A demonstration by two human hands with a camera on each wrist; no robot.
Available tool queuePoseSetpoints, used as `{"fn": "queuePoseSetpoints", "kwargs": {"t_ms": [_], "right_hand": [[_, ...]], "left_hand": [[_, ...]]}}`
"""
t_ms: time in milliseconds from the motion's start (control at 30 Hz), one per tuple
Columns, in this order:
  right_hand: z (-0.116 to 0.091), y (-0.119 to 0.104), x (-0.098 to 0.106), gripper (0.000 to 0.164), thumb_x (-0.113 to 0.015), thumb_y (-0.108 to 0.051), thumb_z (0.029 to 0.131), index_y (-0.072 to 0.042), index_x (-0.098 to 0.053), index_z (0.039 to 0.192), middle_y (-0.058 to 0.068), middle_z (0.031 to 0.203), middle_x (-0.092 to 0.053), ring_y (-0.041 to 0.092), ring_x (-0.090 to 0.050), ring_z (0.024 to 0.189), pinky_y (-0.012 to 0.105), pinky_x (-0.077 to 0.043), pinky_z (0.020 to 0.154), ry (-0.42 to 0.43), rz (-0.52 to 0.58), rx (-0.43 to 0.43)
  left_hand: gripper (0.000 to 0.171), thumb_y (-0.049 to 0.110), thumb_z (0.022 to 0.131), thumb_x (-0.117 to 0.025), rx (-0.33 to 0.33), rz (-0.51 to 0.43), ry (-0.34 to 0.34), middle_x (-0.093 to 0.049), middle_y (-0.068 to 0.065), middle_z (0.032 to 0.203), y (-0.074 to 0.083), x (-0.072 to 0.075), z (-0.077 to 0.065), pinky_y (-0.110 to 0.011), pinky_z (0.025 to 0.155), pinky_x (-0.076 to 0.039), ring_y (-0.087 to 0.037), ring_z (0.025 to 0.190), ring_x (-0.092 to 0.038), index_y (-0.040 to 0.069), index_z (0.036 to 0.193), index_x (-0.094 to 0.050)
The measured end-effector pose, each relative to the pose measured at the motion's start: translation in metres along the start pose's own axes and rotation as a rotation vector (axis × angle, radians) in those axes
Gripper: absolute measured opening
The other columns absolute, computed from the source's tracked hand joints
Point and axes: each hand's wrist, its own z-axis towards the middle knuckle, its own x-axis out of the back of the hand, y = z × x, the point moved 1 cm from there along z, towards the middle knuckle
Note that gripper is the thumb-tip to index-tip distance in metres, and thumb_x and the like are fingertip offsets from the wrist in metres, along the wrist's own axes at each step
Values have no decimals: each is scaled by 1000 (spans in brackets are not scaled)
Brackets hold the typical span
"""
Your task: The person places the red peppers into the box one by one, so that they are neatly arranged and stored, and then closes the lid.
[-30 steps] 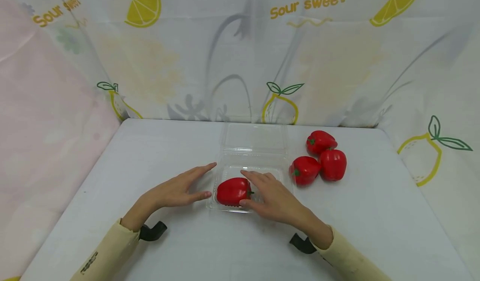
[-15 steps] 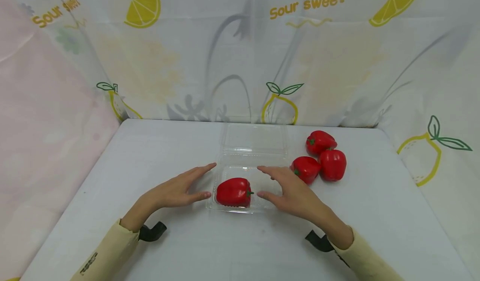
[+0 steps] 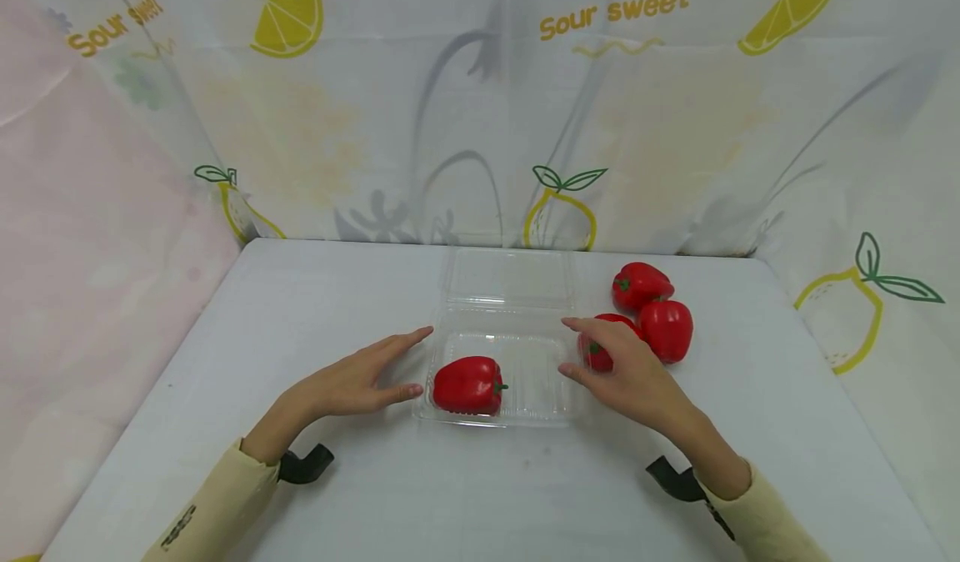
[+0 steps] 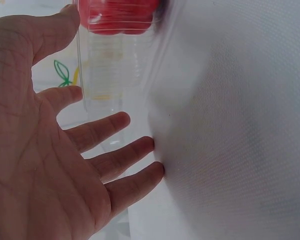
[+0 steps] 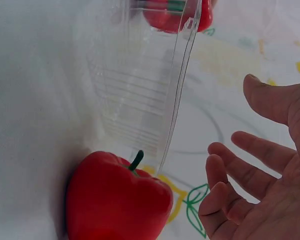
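Observation:
A red bell pepper [image 3: 468, 385] lies on its side in the left part of a clear plastic clamshell box [image 3: 536, 416], its green stem pointing right. My left hand [image 3: 348, 383] is by the box's left side, fingers spread; in the left wrist view the thumb [image 4: 60, 30] is right at the rim. My right hand [image 3: 633, 374] is over the box's right edge with nothing in its grasp, thumb and fingers apart. It partly hides the nearest loose red bell pepper [image 3: 597, 355]. In the right wrist view that pepper [image 5: 117, 200] stands beside the box wall [image 5: 140, 90].
Two more red bell peppers, one at the back [image 3: 640, 285] and one on the right [image 3: 667, 330], lie close together. The box lid [image 3: 510, 277] is folded back toward the rear curtain [image 3: 480, 128]. A white cloth covers the table [image 3: 360, 495].
My right hand has drawn away from the pepper in the box and moved right, to the box's right edge near the loose peppers. My left hand has stayed in place.

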Motion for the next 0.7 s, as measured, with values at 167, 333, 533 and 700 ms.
{"fn": "queuePoseSetpoints", "kwargs": {"t_ms": [167, 333, 533, 700], "right_hand": [[-3, 13, 9, 65, -86, -19, 77, -12, -58, 135, 4, 120, -64, 24, -55, 112, 50, -53, 87, 49, -18, 29], [-9, 21, 19, 65, -85, -17, 77, -11, -57, 135, 7, 128, -60, 27, -52, 116, 53, -54, 85, 87, -42, 8], [-13, 30, 28, 62, -84, -15, 78, -7, -57, 134, 11, 128, -59, 30, -53, 112, 55, -55, 79, 121, -87, 2], [-16, 40, 35, 63, -83, -14, 79, -7, -56, 135, 9, 131, -58, 33, -51, 118, 60, -51, 86, 140, -109, -8]], "left_hand": [[83, 57, 89, -63, 5, 7, 0, -35, -3, 155, 1, 0, -1, -57, 106, -37, -27, 141, -34, 25, 157, -27], [83, 56, 90, -62, -3, 13, 3, -35, -5, 155, 2, 0, -1, -59, 105, -37, -30, 140, -35, 24, 157, -27], [82, 56, 91, -61, -13, 25, 12, -35, -6, 155, 1, -1, -1, -59, 105, -38, -31, 140, -35, 23, 157, -27], [82, 56, 90, -61, -10, 16, 12, -35, -6, 155, 1, 0, -1, -59, 105, -37, -31, 140, -35, 22, 157, -27]]}}
